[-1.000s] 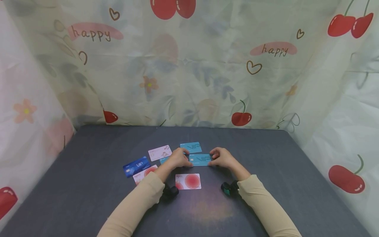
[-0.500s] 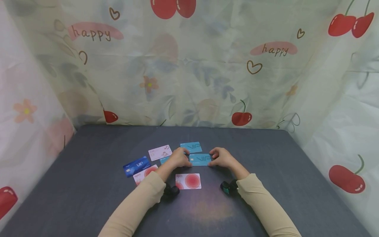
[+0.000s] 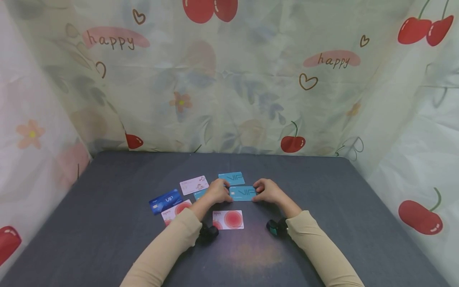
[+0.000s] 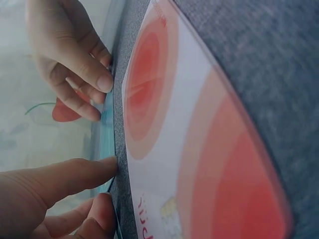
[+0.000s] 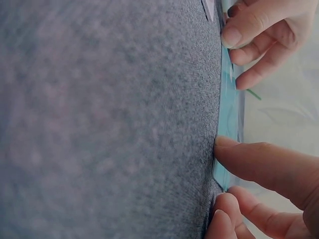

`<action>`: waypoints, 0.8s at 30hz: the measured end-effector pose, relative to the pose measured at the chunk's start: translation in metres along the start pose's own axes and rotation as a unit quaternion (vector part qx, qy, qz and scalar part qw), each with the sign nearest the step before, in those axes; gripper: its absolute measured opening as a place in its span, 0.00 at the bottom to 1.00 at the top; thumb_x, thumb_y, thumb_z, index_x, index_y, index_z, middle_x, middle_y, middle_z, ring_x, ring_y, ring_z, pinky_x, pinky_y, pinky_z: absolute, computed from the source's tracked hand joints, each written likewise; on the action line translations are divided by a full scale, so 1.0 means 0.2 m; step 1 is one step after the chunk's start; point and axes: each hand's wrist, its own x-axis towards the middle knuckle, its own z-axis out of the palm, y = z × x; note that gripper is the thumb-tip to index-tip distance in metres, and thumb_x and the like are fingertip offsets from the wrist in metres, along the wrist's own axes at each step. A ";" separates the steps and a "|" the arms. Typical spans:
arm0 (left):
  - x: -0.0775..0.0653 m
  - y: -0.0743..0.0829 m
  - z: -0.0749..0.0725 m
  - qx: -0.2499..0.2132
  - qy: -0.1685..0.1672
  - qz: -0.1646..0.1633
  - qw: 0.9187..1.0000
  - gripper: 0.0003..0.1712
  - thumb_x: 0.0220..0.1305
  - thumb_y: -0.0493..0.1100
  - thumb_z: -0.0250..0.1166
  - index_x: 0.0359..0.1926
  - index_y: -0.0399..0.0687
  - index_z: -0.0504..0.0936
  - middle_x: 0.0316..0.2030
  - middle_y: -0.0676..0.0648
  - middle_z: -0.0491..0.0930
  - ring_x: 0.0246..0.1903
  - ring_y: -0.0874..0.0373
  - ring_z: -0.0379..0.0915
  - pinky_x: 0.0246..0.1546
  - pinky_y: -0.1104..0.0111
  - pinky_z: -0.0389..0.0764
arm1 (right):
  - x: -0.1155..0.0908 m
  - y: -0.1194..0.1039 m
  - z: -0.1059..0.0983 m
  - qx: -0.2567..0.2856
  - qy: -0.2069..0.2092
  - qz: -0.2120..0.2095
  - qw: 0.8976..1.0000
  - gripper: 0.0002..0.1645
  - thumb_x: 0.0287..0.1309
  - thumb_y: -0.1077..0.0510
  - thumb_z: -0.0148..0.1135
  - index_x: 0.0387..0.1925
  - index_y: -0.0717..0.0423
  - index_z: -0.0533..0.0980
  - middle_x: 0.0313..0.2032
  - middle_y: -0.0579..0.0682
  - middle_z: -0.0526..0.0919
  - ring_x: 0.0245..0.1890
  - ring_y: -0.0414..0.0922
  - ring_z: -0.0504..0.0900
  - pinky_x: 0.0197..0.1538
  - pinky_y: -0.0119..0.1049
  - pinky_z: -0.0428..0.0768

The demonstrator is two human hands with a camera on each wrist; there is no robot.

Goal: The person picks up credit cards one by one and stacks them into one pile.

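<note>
A light-blue VIP card (image 3: 242, 193) lies flat on the dark table, pinched at its left end by my left hand (image 3: 216, 191) and at its right end by my right hand (image 3: 269, 190). In the left wrist view, the left thumb (image 4: 107, 167) rests at the card's near edge. The right wrist view has the right thumb (image 5: 227, 147) on that edge, with the fingers curled by the end. Just behind lies another light-blue VIP card (image 3: 232, 178). Nearer to me is a white card with red circles (image 3: 228, 219).
Left of the hands lie a pale pink card (image 3: 193, 185), a dark blue VIP card (image 3: 165, 201) and another red-circle card (image 3: 173, 211). A further light-blue card (image 3: 199, 194) is partly hidden by the left hand. A printed curtain (image 3: 229, 111) hangs behind the table.
</note>
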 end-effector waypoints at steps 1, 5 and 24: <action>0.00 0.00 0.00 0.000 0.003 0.000 1.000 0.29 0.41 0.37 0.75 0.48 0.35 0.78 0.33 0.43 0.83 0.31 0.57 0.76 0.35 0.71 0.75 | 0.00 0.00 0.00 0.000 0.001 0.004 1.000 0.28 0.43 0.60 0.72 0.48 0.63 0.74 0.36 0.54 0.77 0.36 0.46 0.73 0.38 0.33 0.73; 0.00 0.00 0.01 0.002 0.008 -0.008 1.000 0.29 0.41 0.37 0.74 0.49 0.37 0.77 0.36 0.42 0.82 0.35 0.54 0.76 0.42 0.66 0.77 | 0.00 -0.01 0.01 0.003 0.003 0.013 1.000 0.28 0.43 0.60 0.72 0.48 0.62 0.73 0.37 0.55 0.78 0.37 0.46 0.73 0.39 0.34 0.73; -0.02 0.03 0.02 0.008 0.034 -0.016 0.999 0.28 0.42 0.36 0.74 0.49 0.38 0.77 0.38 0.43 0.83 0.38 0.53 0.77 0.42 0.64 0.77 | -0.01 0.00 0.01 0.024 0.010 0.017 1.000 0.29 0.45 0.60 0.71 0.50 0.61 0.72 0.38 0.55 0.78 0.37 0.46 0.74 0.40 0.34 0.76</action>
